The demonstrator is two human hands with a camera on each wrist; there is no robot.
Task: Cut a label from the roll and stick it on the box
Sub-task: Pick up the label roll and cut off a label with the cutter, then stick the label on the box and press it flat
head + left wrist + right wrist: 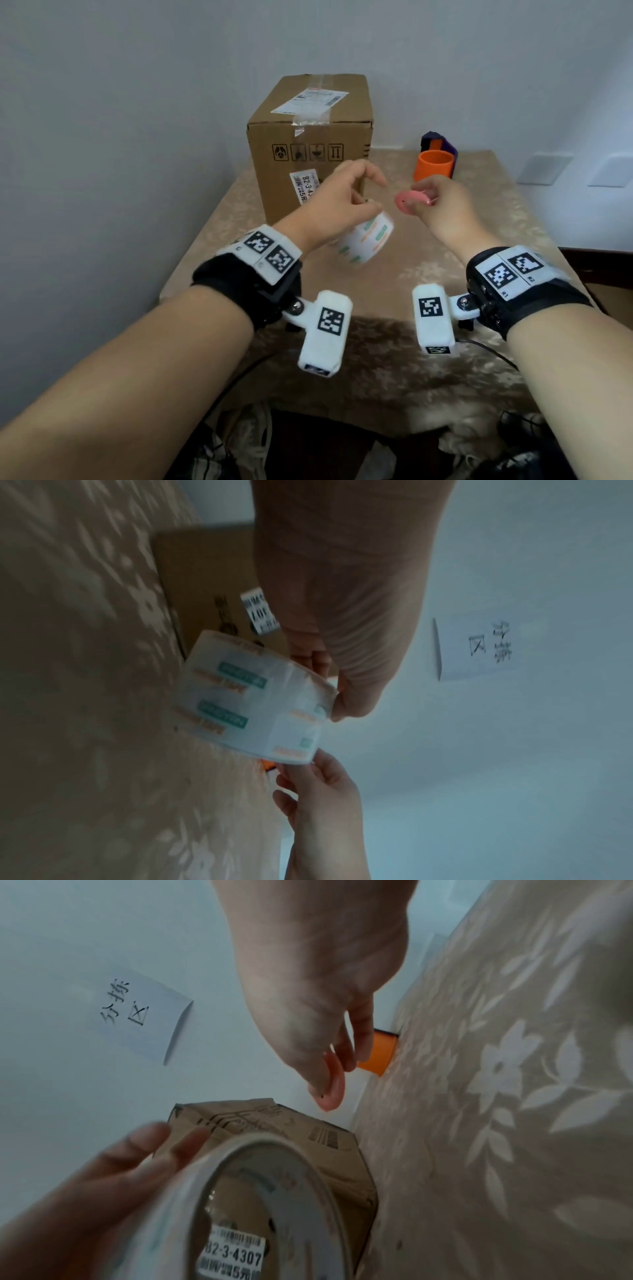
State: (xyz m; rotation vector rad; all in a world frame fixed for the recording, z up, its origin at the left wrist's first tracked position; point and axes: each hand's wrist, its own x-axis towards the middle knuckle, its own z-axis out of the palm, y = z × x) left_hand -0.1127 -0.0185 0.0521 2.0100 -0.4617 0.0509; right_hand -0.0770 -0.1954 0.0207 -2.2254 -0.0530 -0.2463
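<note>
Left hand (337, 200) around label roll (364, 238)

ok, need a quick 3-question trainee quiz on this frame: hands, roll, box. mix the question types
1. True or false: the label roll lies flat on the table.
2. Multiple choice: the right hand holds
A. the orange cup
B. a small pink tool
C. nothing
3. Fill in: the cardboard box stands at the ____ of the table, behind both hands.

Key
1. False: the left hand holds it up off the table, in front of the box.
2. B: the fingers pinch it; what kind of tool it is cannot be told.
3. Back, near the wall.
</note>
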